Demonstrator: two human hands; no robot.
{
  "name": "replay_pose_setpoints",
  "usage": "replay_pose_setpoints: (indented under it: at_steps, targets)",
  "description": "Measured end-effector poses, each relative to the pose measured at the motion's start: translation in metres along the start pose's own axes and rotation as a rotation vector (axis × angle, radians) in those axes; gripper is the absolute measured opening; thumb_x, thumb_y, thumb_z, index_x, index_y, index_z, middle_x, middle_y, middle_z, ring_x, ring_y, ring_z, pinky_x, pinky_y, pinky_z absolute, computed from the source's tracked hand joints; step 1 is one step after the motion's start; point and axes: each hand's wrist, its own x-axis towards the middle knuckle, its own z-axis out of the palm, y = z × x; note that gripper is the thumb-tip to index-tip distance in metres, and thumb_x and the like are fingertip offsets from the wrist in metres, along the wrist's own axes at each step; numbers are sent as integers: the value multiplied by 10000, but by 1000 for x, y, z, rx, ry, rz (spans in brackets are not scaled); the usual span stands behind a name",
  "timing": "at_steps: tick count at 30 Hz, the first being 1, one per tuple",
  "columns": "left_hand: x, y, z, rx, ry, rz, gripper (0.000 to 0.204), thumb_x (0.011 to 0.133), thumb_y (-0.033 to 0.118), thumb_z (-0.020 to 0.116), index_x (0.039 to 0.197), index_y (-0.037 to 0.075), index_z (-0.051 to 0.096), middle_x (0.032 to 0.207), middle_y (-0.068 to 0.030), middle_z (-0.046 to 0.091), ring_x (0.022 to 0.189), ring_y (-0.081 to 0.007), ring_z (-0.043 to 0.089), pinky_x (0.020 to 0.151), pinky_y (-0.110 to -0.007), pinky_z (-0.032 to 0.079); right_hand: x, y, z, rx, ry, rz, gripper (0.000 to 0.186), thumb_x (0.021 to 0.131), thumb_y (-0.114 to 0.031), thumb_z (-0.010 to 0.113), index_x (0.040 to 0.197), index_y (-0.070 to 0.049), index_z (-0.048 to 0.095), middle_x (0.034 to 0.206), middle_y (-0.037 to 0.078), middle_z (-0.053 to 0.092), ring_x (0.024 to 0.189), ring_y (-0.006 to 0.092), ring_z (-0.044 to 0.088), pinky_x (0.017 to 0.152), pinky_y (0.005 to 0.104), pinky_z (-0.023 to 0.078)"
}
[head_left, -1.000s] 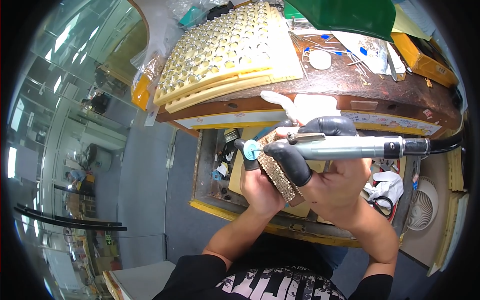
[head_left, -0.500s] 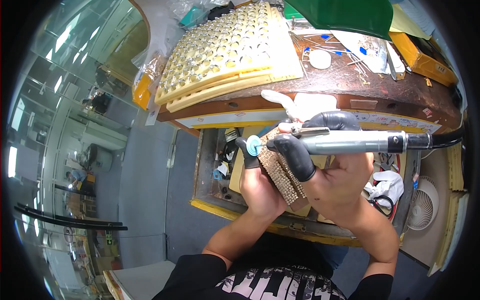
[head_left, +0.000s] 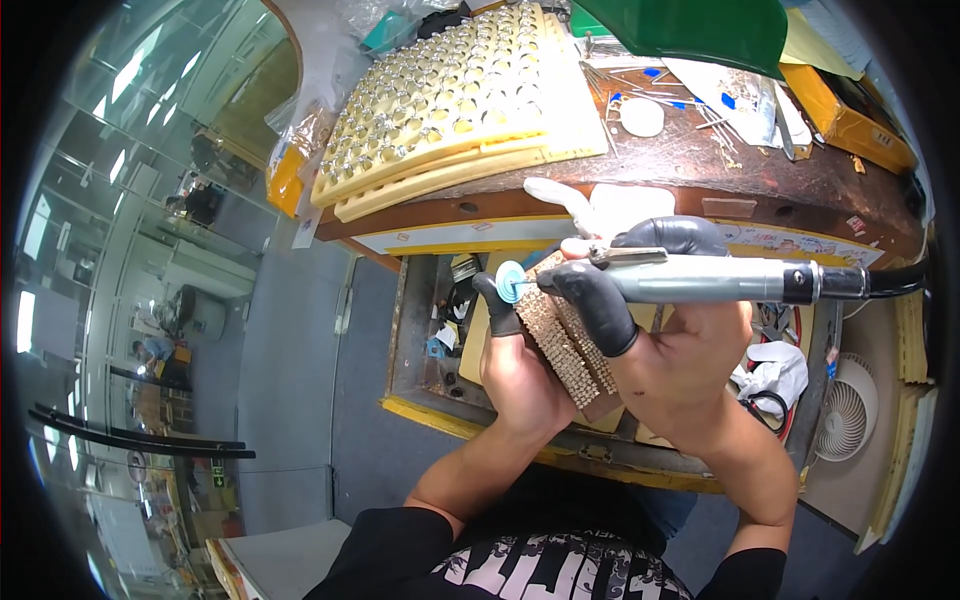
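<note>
My right hand, with black covers on thumb and finger, is closed round the silver handpiece of a rotary tool. On its thin shank sits a light blue disc, beside my left thumb. My left hand, its thumb also in black, is closed along the left side of a brown board with rows of small gold-coloured beads. Its other fingers are mostly hidden behind the board and the disc. A white-covered finger points up and left behind the tool; I cannot tell which hand it belongs to.
Yellow trays of many shiny rings lie on the wooden bench. Metal bits, a white round piece and a green shade are to their right. An open drawer lies under my hands; a fan stands right.
The handpiece and disc have shifted slightly, the disc a little upward and turned somewhat edge-on. Both hands keep their holds, and the beaded board has moved only a little.
</note>
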Motion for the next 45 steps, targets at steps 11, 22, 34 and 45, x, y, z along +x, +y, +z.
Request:
replay_pose_setpoints:
  at_steps: [11, 22, 34, 45]
  targets:
    - [0, -1, -4, -12, -66, 13, 650, 1052, 546, 286, 1372, 17, 485, 1288, -107, 596, 1162, -210, 597, 1030, -365, 461, 0, 3, 3, 24, 24, -30, 165, 773, -78, 815, 909, -19, 743, 863, 81, 703, 740, 182, 686, 677, 294, 531]
    - [1, -2, -3, -63, -64, -8, 637, 1057, 533, 284, 1373, 18, 486, 1286, -102, 598, 1160, -212, 598, 1029, -367, 461, 0, 2, 1, 44, 0, 1, 168, 774, -67, 812, 918, -14, 743, 877, 85, 714, 763, 176, 695, 693, 287, 534]
    - [-2, 0, 0, 26, -28, 10, 639, 1055, 530, 281, 1395, 18, 458, 1295, -123, 587, 1164, -222, 595, 1033, -371, 460, 1, 4, 1, 57, 11, -59, 174, 781, -91, 815, 911, -3, 739, 877, 88, 711, 747, 182, 694, 684, 288, 531]
    - [7, 6, 15, -72, 24, 72, 742, 1016, 632, 246, 1386, 19, 441, 1273, -155, 578, 1193, -275, 570, 1050, -437, 446, 1, -4, -5, 16, 42, 28, 94, 801, -29, 766, 887, -4, 738, 846, 78, 678, 734, 176, 630, 686, 293, 491]
